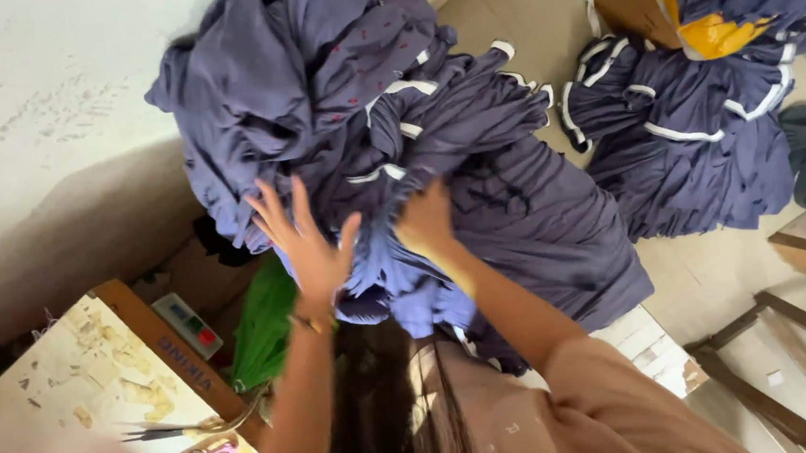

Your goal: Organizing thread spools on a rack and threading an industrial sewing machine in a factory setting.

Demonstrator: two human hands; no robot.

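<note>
Both hands press into a heap of navy garments [386, 132], left hand [306, 239] splayed open, right hand [427, 223] clutching cloth, with scissors [175, 429] on the worktop [44, 418] and a second pile [692, 127] nearby.

Navy garment pile [386, 132] — white-trimmed, crumpled, heaped high.
</note>
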